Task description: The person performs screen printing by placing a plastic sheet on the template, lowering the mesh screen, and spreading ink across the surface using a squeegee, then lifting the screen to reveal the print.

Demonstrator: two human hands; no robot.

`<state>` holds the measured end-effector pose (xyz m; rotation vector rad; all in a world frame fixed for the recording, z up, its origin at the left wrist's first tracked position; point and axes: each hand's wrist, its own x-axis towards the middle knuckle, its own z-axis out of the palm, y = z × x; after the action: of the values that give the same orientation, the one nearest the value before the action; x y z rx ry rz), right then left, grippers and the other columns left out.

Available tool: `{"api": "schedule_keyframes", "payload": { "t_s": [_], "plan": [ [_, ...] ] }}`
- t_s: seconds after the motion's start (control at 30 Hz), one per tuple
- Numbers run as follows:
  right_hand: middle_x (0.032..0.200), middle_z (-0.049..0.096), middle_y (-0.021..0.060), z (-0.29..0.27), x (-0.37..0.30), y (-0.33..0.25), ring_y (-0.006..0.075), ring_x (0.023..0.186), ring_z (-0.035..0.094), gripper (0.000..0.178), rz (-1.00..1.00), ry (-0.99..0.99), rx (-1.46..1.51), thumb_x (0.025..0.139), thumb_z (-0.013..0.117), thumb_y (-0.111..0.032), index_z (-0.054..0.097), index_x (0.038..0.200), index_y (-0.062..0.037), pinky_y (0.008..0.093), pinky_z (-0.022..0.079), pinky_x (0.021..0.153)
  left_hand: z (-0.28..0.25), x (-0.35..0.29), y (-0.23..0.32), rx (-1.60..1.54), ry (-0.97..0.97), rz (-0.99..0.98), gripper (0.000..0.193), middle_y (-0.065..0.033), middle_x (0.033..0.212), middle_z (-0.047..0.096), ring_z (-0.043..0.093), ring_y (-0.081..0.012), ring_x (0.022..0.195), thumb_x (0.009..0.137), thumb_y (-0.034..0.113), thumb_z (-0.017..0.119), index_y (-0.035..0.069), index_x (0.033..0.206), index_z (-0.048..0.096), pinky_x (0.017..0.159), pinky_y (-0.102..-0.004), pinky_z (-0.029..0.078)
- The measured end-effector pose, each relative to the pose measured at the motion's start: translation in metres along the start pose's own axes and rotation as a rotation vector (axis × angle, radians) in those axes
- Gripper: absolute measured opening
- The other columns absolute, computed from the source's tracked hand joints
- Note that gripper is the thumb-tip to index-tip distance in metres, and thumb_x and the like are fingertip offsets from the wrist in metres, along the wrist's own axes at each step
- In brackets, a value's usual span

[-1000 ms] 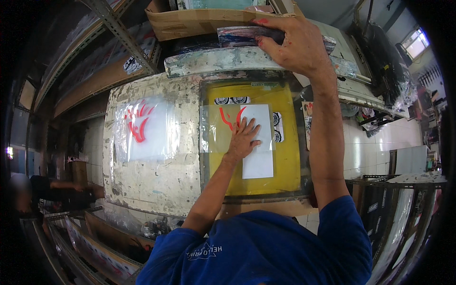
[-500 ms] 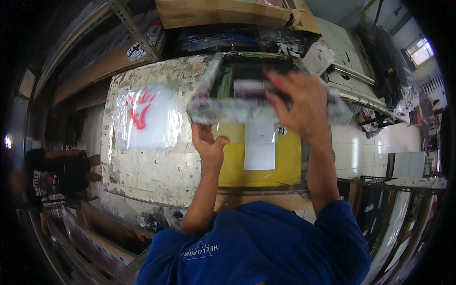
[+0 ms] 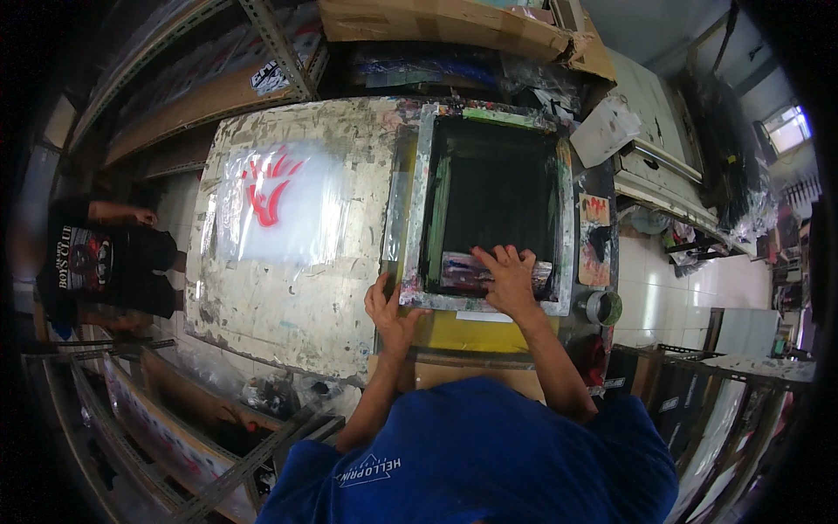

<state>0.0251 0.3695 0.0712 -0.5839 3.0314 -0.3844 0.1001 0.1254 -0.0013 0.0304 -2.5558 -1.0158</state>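
A screen printing frame (image 3: 566, 218), its rails smeared with paint and its mesh dark, lies flat over a yellow board (image 3: 476, 330). My right hand (image 3: 511, 284) grips a paint-stained squeegee (image 3: 463, 271) at the near end of the mesh, fingers curled over its top. At the frame's near left corner is my left hand (image 3: 390, 314), open, with thumb and fingers apart and the thumb by the near rail. A strip of white paper (image 3: 484, 317) peeks out under the near rail. On the table to the left rests a clear plastic sheet (image 3: 284, 205) printed with a red design.
The worn, paint-flecked table (image 3: 279, 301) extends left. Right of the frame are a stained board piece (image 3: 594, 249) and an open can (image 3: 603, 307). A white plastic container (image 3: 604, 131) stands at the far right corner. Another person (image 3: 105, 262) stands at the left, beyond the table.
The raised frame has come down flat over the yellow board, covering most of the white paper. My right hand and the squeegee now sit at the mesh's near end. My left hand is lower.
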Motion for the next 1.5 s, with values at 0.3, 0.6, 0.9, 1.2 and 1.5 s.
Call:
{"api": "schedule_keyframes", "payload": {
  "t_s": [0.3,0.6,0.9,1.2,1.5],
  "plan": [
    [0.108,0.056,0.0062,0.004,0.130,0.076,0.0278,0.107,0.049,0.071,-0.011,0.298,-0.033,0.059,0.073,-0.012,0.060,0.128,-0.0205,0.0480,0.032,0.092,-0.005,-0.002,0.003,0.012,-0.038,-0.034,0.067,-0.0219,0.146,0.040,0.036,-0.0417,0.129,0.066,0.034,0.083,0.001,0.120,0.063,0.106,-0.0542,0.028],
    [0.113,0.066,0.0086,-0.010,0.253,0.149,0.0303,0.107,0.057,0.054,-0.072,0.435,0.034,0.068,0.065,-0.005,0.068,0.120,-0.0202,0.0464,0.035,0.088,-0.003,-0.004,0.002,-0.074,-0.044,-0.042,0.069,-0.0206,0.143,0.042,0.037,-0.0418,0.128,0.068,0.027,0.082,0.004,0.129,0.058,0.107,-0.0519,0.029],
    [0.116,0.069,0.0165,-0.034,0.244,0.152,0.0346,0.109,0.065,0.051,0.043,0.376,0.339,0.073,0.071,0.001,0.066,0.123,-0.0102,0.0350,0.048,0.093,-0.005,-0.009,0.003,-0.119,-0.036,-0.119,0.072,-0.0183,0.125,0.055,0.043,-0.0374,0.120,0.065,0.031,0.084,0.000,0.125,0.061,0.103,-0.0480,0.029],
    [0.121,0.066,0.0171,-0.099,0.059,0.044,0.0329,0.118,0.061,0.057,0.150,0.148,0.664,0.075,0.071,-0.005,0.062,0.130,-0.0127,0.0371,0.046,0.098,-0.009,0.013,0.035,-0.322,0.147,-0.158,0.065,-0.0180,0.108,0.059,0.049,-0.0333,0.109,0.064,0.006,0.080,-0.001,0.126,0.061,0.099,-0.0425,0.036],
    [0.081,0.063,0.0103,-0.203,0.048,-0.020,0.0302,0.077,0.059,0.045,-0.214,0.664,-0.056,0.070,0.070,-0.025,0.070,0.115,-0.0178,0.0391,0.043,0.074,-0.049,0.139,0.120,-0.769,0.349,-0.107,0.049,-0.0162,0.124,0.056,0.053,-0.0265,0.114,0.085,0.000,0.069,-0.007,0.131,0.053,0.103,-0.0372,0.040]
  ]
}}
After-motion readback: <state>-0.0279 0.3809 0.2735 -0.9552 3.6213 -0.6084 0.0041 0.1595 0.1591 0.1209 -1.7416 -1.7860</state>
